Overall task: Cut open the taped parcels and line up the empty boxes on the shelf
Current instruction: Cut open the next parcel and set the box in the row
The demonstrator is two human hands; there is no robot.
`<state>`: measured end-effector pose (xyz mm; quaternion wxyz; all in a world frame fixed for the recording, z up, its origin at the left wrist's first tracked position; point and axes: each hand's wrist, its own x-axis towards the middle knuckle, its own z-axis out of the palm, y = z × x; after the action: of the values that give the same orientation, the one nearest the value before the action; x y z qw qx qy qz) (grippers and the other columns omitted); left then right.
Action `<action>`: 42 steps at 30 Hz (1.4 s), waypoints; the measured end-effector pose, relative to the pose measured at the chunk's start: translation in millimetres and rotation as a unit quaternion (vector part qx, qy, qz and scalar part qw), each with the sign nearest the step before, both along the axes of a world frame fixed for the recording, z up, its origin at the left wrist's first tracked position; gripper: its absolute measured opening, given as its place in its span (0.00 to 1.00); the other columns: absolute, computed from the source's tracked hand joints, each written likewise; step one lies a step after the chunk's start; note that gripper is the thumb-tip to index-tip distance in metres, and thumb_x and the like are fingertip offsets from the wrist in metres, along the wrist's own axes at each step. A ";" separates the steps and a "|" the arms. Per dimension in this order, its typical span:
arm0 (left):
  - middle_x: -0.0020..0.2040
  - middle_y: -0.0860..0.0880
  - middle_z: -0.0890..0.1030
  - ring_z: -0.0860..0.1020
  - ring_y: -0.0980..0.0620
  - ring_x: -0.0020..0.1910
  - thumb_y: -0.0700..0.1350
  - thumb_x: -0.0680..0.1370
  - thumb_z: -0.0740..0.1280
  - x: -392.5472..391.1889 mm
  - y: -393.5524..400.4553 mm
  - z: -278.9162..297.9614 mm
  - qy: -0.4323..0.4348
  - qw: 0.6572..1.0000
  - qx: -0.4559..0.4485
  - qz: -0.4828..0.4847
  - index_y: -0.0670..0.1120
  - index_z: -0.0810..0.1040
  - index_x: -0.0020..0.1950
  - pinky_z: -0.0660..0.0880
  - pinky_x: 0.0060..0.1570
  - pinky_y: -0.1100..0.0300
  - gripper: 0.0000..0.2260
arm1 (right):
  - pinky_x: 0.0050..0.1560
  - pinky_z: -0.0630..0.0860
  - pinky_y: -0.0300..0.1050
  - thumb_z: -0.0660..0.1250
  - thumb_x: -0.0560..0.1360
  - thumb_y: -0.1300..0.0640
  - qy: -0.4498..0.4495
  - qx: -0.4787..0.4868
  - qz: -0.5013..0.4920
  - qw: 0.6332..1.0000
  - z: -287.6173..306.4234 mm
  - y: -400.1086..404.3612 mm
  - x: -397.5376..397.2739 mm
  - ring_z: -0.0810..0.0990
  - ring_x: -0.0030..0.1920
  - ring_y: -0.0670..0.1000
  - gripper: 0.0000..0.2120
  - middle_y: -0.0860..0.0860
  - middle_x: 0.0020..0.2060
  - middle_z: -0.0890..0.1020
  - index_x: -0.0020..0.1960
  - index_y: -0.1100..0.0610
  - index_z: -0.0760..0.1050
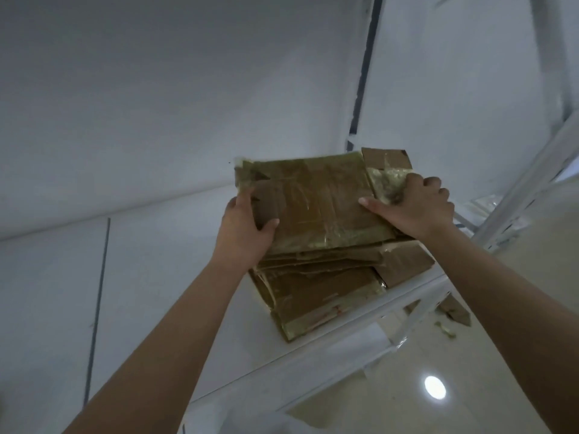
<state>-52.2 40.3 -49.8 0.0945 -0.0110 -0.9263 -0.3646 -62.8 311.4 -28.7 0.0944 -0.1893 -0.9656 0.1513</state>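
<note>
flattened box atop stack on shelf, centre frame | left hand grip clasps 9 o'clock edge | right hand grip clasps 3 o'clock edge | likely light, floppy, tape-slick; hold opposite edges

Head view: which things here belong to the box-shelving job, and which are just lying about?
Part of the job:
- flattened taped box, held at both edges by the left hand and right hand
- stack of flattened boxes beneath it
- white shelf carrying the stack

Lying about:
- cardboard scrap on the floor
- tape bits beside it
</note>
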 end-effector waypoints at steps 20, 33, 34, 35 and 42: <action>0.60 0.47 0.76 0.75 0.48 0.57 0.52 0.78 0.69 35.4 -126.9 36.1 0.024 0.988 0.112 0.102 0.41 0.67 0.70 0.69 0.50 0.58 0.26 | 0.65 0.71 0.57 0.69 0.66 0.28 0.142 -0.202 0.020 0.969 16.9 -115.6 31.6 0.69 0.67 0.62 0.47 0.60 0.65 0.69 0.70 0.61 0.64; 0.63 0.48 0.75 0.75 0.49 0.60 0.49 0.73 0.75 88.3 -290.5 11.3 -0.051 0.983 0.177 -0.006 0.44 0.65 0.70 0.73 0.57 0.56 0.31 | 0.65 0.75 0.55 0.68 0.60 0.22 0.183 -0.434 0.039 0.881 -26.0 -283.8 141.2 0.79 0.61 0.52 0.43 0.54 0.63 0.77 0.65 0.49 0.74; 0.62 0.49 0.76 0.75 0.49 0.60 0.49 0.73 0.75 95.7 -298.3 11.5 -0.052 0.981 0.185 -0.016 0.45 0.65 0.70 0.74 0.56 0.56 0.31 | 0.65 0.74 0.56 0.67 0.59 0.21 0.181 -0.433 0.032 0.882 -25.3 -292.1 149.9 0.79 0.61 0.53 0.43 0.54 0.62 0.77 0.64 0.48 0.75; 0.61 0.50 0.76 0.76 0.50 0.59 0.49 0.73 0.75 103.6 -306.5 11.7 -0.049 0.980 0.193 -0.025 0.45 0.66 0.70 0.74 0.56 0.56 0.30 | 0.65 0.74 0.56 0.67 0.59 0.20 0.178 -0.431 0.028 0.884 -21.0 -301.2 160.0 0.79 0.60 0.53 0.43 0.53 0.62 0.77 0.64 0.47 0.75; 0.60 0.52 0.77 0.77 0.50 0.57 0.52 0.73 0.75 167.7 -378.8 12.5 -0.043 0.973 0.227 -0.016 0.49 0.67 0.71 0.77 0.57 0.50 0.30 | 0.66 0.73 0.58 0.67 0.65 0.24 0.183 -0.437 0.083 0.877 -5.9 -370.4 216.6 0.79 0.61 0.52 0.34 0.51 0.60 0.80 0.63 0.45 0.76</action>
<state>115.5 -338.5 -37.3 0.0484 0.0119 -0.8221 -0.5671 153.8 -59.0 -34.6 0.1638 -0.0994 -0.7790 0.5971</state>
